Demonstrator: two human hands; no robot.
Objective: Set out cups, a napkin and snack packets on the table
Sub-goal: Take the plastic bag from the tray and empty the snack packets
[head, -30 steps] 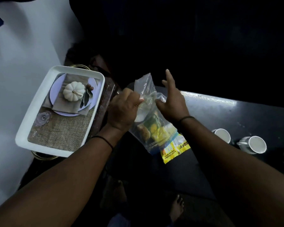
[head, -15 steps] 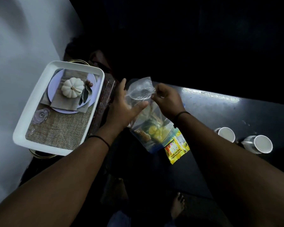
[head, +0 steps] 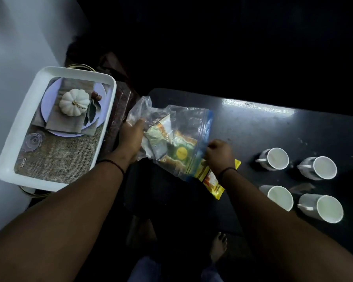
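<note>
A clear zip bag (head: 183, 127) full of snack packets lies tilted at the left end of the dark table (head: 253, 123). My left hand (head: 130, 137) grips its crumpled mouth end. My right hand (head: 218, 153) pinches the bag's blue-edged bottom. A yellow snack packet (head: 214, 182) lies on the table under my right wrist. Several white cups (head: 277, 158) stand in a group on the right side of the table, one of them being the cup (head: 324, 167) just behind.
To the left a white tray (head: 10, 157) holds a burlap mat, a plate, a folded grey napkin (head: 69, 123), a small white pumpkin (head: 74, 101) and a clear glass. A white wall is on the far left. My bare foot (head: 218, 247) shows below the table edge.
The bag has swung from hanging upright to lying on its side over the table. My right hand left the bag's mouth and took its bottom edge. More cups came into view.
</note>
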